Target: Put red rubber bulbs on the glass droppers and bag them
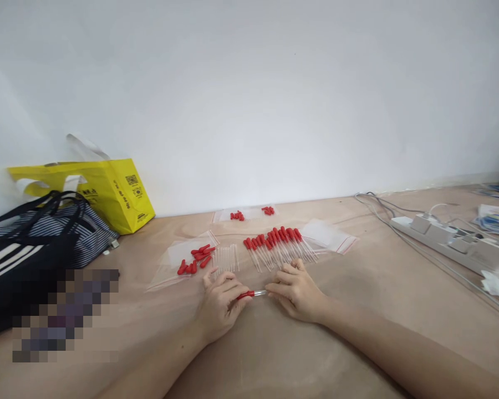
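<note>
Over the table (274, 360), left hand (223, 299) opposite right hand (296, 293), each grip pinched on dropper (253, 293).

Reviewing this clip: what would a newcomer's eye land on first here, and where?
Probably the bright yellow shopping bag by the wall at the left, behind the striped bag. Then the fanned row of red-bulbed droppers in the middle of the table. Just nearer, the left hand pinches a red bulb and the right hand a clear tube.
</note>
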